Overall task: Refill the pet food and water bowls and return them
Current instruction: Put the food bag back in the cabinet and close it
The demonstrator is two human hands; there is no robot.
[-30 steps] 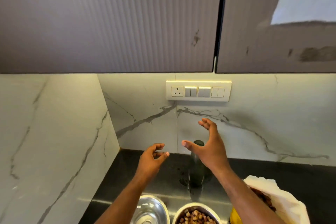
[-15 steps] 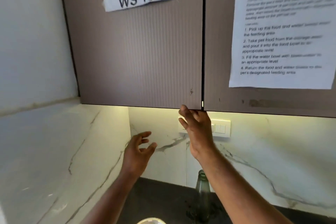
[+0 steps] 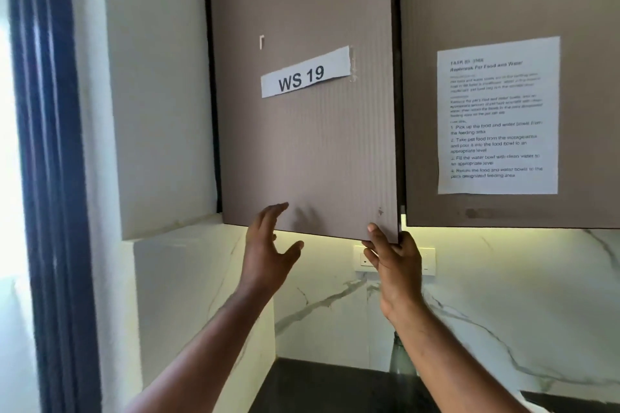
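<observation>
1. Left cabinet door: hinged on the wall side, free edge standing slightly proud of the right cabinet door, dark gap showing between the two. Judged step: swinging it open, probably to reach stored items. Pull from the lower free corner in a smooth arc, towards the body and then left.
2. Swing room: side wall just beside the hinge edge, window frame further left. Expect the door to stop short of the wall, so ease off near the end of travel. Keep head and forearms below the bottom edge.
3. Bench: dark, low in view, only a strip visible, with a glass bottle standing behind the right forearm. Avoid dropping the elbow onto it.
4. Bowls and pet food: not in view here, position not determinable.
5. Instruction sheet taped to the right door and WS 19 label on the left door. Grip clear of both.
6. Right hand: fingers curled round the lower free corner of the left door, thumb side on the face, remaining fingers hidden behind the edge. Sound hold; keep fingers out of the gap between the doors.
7. Left hand: spread wide, holding nothing, fingertips up at the door's bottom edge; contact with the face not resolvable. Use it to steady the panel, or move it aside before the swing.
8. Switch plate: on the backsplash just behind the right hand; avoid knocking it.
</observation>
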